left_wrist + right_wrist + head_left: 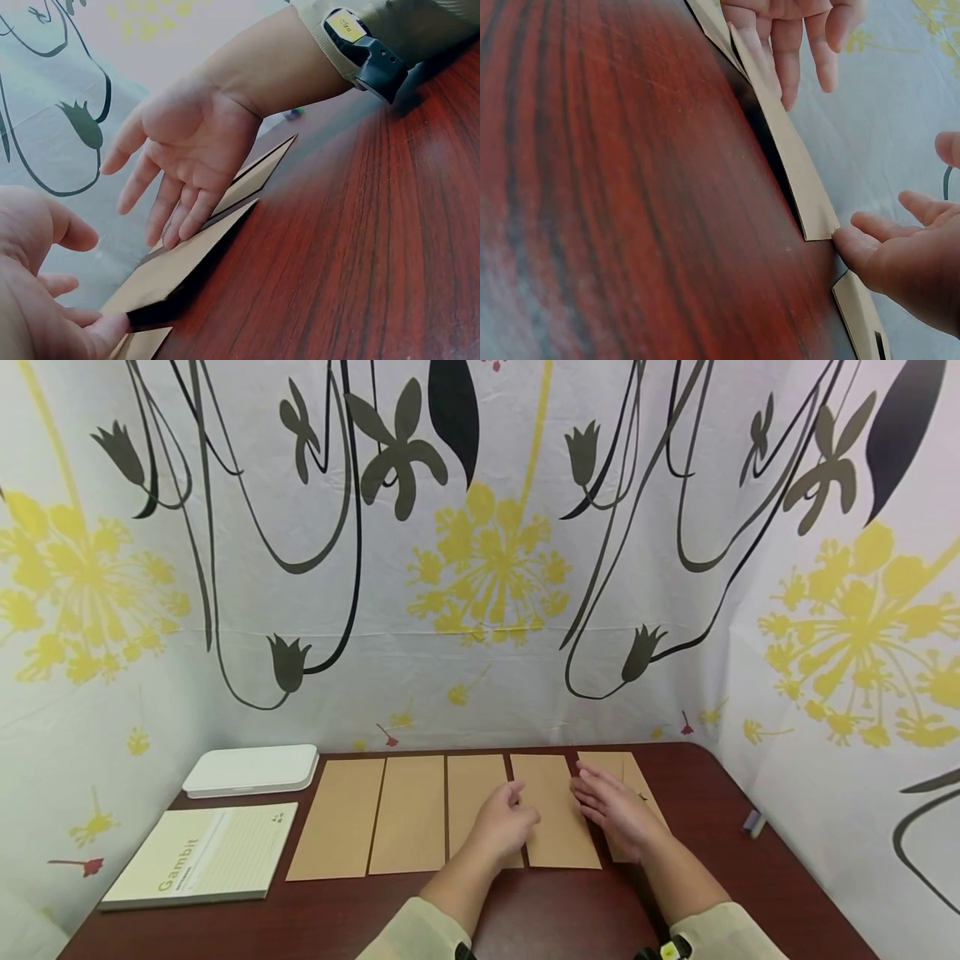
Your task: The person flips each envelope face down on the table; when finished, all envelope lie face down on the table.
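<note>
Several flat brown kraft-paper rectangles lie side by side in a row. Between my hands is the second from the right, a kraft-paper piece (558, 822), its side edge raised over a dark gap in the wrist views. My left hand (501, 822) is at its left edge, fingers loosely bent, a fingertip against the paper in the left wrist view. Along its right edge my right hand (617, 814) lies with straight fingers, partly covering the rightmost rectangle (636, 770). In the right wrist view, a right fingertip (847, 238) meets the corner of the paper.
At the left stand a cream Gambit notebook (217, 852) and, behind it, a white flat case (251, 770). A small grey-and-white object (753, 823) sits at the right edge of the dark red wooden table (570, 914). Patterned cloth (480, 693) encloses the back and sides.
</note>
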Demonstrator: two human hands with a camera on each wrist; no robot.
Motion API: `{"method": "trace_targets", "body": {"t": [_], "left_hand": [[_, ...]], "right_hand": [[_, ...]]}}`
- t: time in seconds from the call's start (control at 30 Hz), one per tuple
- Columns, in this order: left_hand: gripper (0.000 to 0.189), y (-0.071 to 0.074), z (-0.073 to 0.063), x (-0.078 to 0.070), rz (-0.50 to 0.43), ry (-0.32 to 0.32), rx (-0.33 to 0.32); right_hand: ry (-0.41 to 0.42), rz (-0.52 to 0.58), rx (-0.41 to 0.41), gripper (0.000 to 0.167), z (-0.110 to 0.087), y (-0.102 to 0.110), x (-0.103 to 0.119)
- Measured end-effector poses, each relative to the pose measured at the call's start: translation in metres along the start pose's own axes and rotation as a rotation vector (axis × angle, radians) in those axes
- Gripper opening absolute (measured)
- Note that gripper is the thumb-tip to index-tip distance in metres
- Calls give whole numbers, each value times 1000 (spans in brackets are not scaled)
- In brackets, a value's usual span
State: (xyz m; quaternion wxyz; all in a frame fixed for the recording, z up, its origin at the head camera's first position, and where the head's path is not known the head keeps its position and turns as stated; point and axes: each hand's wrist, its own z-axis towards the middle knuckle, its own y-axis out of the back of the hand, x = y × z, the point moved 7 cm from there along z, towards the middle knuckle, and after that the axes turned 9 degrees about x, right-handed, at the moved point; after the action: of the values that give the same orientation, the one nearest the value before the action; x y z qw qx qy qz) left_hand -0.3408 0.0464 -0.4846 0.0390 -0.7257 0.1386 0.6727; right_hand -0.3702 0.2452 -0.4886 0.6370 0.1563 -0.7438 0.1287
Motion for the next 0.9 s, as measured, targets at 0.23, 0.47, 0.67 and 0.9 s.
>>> {"method": "trace_targets", "body": {"t": [0.23, 0.47, 0.67, 0.9], "left_hand": [[65, -4, -3, -2, 43, 12, 29], [64, -8, -4, -8, 69, 0, -1], [61, -25, -2, -14, -67, -48, 9], [58, -70, 2, -23, -218, -52, 42]], "right_hand": [[1, 7, 3, 75, -1, 1, -1], [3, -3, -8, 76, -1, 7, 4], [22, -79, -84, 79, -19, 34, 13], [58, -104, -90, 78, -46, 76, 10]]}}
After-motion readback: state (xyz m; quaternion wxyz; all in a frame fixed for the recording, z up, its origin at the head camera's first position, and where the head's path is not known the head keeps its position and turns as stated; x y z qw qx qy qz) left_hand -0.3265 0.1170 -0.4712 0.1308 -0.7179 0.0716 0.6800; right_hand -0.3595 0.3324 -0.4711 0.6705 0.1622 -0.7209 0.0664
